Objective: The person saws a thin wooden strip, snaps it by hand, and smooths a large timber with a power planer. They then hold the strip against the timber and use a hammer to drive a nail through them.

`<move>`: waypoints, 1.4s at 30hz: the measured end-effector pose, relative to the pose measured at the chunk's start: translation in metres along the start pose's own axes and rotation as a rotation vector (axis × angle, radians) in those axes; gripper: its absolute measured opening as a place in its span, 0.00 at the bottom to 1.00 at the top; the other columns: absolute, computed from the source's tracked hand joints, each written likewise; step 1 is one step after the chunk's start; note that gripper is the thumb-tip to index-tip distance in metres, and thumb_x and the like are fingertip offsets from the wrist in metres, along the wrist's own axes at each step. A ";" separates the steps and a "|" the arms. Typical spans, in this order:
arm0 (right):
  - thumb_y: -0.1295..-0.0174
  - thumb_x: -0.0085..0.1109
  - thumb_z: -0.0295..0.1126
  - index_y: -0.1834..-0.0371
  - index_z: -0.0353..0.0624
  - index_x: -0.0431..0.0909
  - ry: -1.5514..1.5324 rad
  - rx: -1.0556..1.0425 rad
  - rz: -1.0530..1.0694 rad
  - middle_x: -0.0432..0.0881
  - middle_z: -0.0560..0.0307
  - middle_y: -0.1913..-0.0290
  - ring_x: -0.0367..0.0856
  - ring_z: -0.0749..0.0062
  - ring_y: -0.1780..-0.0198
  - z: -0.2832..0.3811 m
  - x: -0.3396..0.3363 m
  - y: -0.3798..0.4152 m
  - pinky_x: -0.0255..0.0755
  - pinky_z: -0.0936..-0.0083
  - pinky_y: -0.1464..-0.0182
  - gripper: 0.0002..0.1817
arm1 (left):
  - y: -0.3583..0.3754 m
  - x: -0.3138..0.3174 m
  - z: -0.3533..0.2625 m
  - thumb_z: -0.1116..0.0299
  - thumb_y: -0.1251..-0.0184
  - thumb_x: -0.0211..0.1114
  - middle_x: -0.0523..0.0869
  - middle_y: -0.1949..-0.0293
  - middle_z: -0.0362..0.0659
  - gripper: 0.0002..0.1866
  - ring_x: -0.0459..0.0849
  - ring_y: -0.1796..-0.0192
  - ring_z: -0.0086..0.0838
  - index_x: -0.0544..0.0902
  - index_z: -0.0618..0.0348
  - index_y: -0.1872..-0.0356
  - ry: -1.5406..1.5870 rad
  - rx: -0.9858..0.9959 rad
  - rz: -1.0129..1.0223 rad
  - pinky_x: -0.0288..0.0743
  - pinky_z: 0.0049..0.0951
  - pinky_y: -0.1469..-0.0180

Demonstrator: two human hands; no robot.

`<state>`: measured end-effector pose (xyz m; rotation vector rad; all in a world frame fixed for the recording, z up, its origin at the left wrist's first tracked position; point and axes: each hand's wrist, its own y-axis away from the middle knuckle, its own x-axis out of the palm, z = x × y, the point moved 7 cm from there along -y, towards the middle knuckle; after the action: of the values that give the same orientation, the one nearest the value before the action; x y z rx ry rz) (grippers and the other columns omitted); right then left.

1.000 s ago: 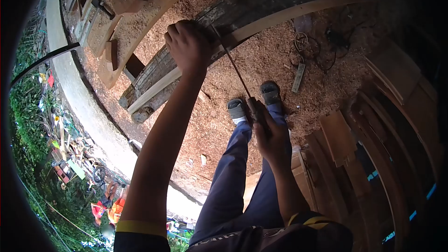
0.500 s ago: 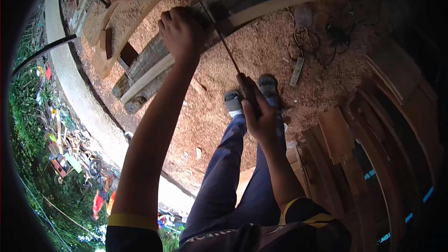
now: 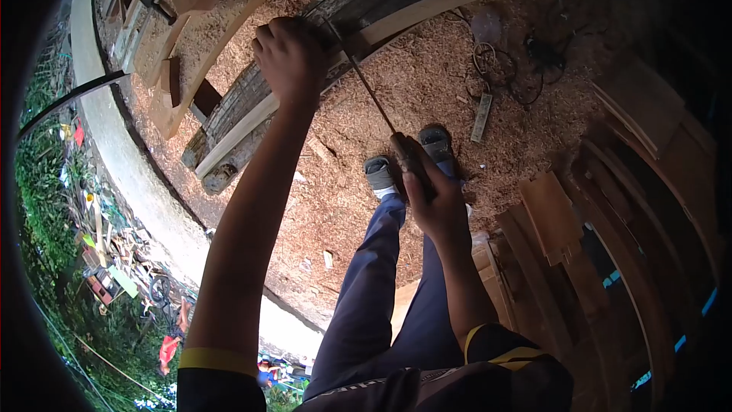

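A hand saw [image 3: 364,78], seen nearly edge-on as a thin dark line, runs from the long timber down toward my feet. My right hand [image 3: 436,197] is closed around its brown handle. Its far end lies across the timber beside my left hand [image 3: 287,57]. That hand rests on the timber with its fingers bent over it; what they grip, if anything, is hidden. The long timber [image 3: 450,1] has a pale edge and stretches from the lower left to the upper right.
Wood shavings [image 3: 351,130] cover the ground. A power strip [image 3: 481,117] lies near coiled cables [image 3: 496,65]. Boards [image 3: 547,214] are stacked at the right, curved wood pieces [image 3: 206,69] at the upper left. A distant person in red [image 3: 168,351] shows beyond the pale concrete edge [image 3: 141,175].
My right hand has moved slightly down and right with the saw handle, drawing the blade back. My left hand remains on the timber, and the view has shifted a little.
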<state>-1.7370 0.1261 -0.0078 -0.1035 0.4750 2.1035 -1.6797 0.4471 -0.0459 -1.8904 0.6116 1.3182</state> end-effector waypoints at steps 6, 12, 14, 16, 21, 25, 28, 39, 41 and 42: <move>0.25 0.65 0.32 0.19 0.43 0.75 -0.069 0.073 -0.014 0.94 0.45 0.47 0.89 0.83 0.62 0.007 -0.001 0.022 0.79 0.77 0.62 0.30 | 0.001 -0.004 0.005 0.61 0.29 0.66 0.84 0.52 0.57 0.12 0.82 0.44 0.58 0.83 0.60 0.55 -0.011 -0.020 -0.019 0.75 0.57 0.38; 0.19 0.60 0.39 0.20 0.33 0.74 -0.013 0.343 0.021 0.87 0.42 0.31 0.88 0.63 0.35 -0.015 -0.061 0.141 0.79 0.69 0.35 0.30 | 0.003 -0.008 0.004 0.58 0.27 0.67 0.85 0.50 0.58 0.15 0.82 0.43 0.58 0.82 0.60 0.54 0.011 -0.095 0.017 0.76 0.57 0.39; 0.20 0.60 0.39 0.19 0.33 0.73 0.044 0.308 0.043 0.89 0.44 0.34 0.89 0.69 0.41 -0.015 -0.081 0.140 0.81 0.71 0.40 0.31 | -0.003 -0.015 -0.001 0.58 0.27 0.67 0.85 0.50 0.58 0.15 0.82 0.43 0.58 0.83 0.60 0.53 0.021 -0.127 -0.006 0.77 0.57 0.39; 0.22 0.62 0.38 0.19 0.37 0.74 0.076 0.235 0.023 0.89 0.50 0.47 0.89 0.75 0.53 -0.009 -0.098 0.126 0.81 0.74 0.51 0.31 | -0.003 -0.017 -0.001 0.57 0.26 0.67 0.85 0.50 0.58 0.15 0.82 0.43 0.58 0.83 0.59 0.53 0.025 -0.163 -0.052 0.77 0.57 0.39; 0.26 0.66 0.33 0.19 0.44 0.76 0.095 0.036 -0.061 0.86 0.58 0.71 0.84 0.80 0.71 0.024 -0.118 0.086 0.78 0.76 0.64 0.32 | -0.001 -0.022 -0.003 0.61 0.23 0.63 0.84 0.48 0.57 0.13 0.81 0.43 0.57 0.82 0.58 0.48 0.071 -0.133 -0.135 0.75 0.56 0.38; 0.26 0.65 0.32 0.18 0.43 0.76 0.107 -0.073 -0.042 0.85 0.60 0.72 0.80 0.82 0.73 0.049 -0.123 0.059 0.76 0.78 0.65 0.32 | -0.001 -0.022 0.003 0.63 0.19 0.59 0.84 0.49 0.56 0.12 0.81 0.44 0.56 0.83 0.58 0.45 0.136 -0.141 -0.147 0.74 0.54 0.37; 0.27 0.65 0.31 0.18 0.42 0.75 0.086 -0.040 0.015 0.84 0.61 0.71 0.79 0.83 0.73 0.068 -0.131 0.039 0.75 0.79 0.66 0.32 | -0.002 -0.025 0.005 0.63 0.17 0.57 0.84 0.49 0.55 0.12 0.80 0.44 0.57 0.82 0.58 0.46 0.181 -0.145 -0.132 0.73 0.54 0.37; 0.20 0.57 0.37 0.17 0.38 0.72 0.141 -0.101 0.099 0.82 0.66 0.65 0.72 0.87 0.69 0.145 -0.142 -0.080 0.68 0.80 0.66 0.31 | -0.014 -0.032 -0.004 0.59 0.17 0.55 0.83 0.45 0.53 0.13 0.79 0.39 0.55 0.82 0.55 0.47 0.216 -0.271 0.013 0.71 0.55 0.34; 0.22 0.59 0.34 0.17 0.38 0.72 0.132 -0.134 0.098 0.83 0.63 0.66 0.76 0.84 0.69 0.153 -0.130 -0.104 0.72 0.78 0.66 0.31 | -0.014 -0.032 -0.003 0.59 0.17 0.54 0.82 0.45 0.53 0.14 0.78 0.39 0.55 0.81 0.55 0.47 0.272 -0.321 0.086 0.70 0.55 0.32; 0.23 0.59 0.33 0.17 0.37 0.73 0.124 -0.150 0.098 0.83 0.62 0.66 0.78 0.83 0.69 0.159 -0.123 -0.114 0.74 0.78 0.66 0.31 | -0.012 -0.028 0.000 0.58 0.17 0.54 0.82 0.44 0.53 0.14 0.78 0.38 0.55 0.81 0.56 0.47 0.271 -0.325 0.095 0.69 0.55 0.31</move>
<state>-1.5575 0.1426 0.1364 -0.3046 0.4021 2.2364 -1.6807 0.4539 -0.0164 -2.3575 0.6605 1.2913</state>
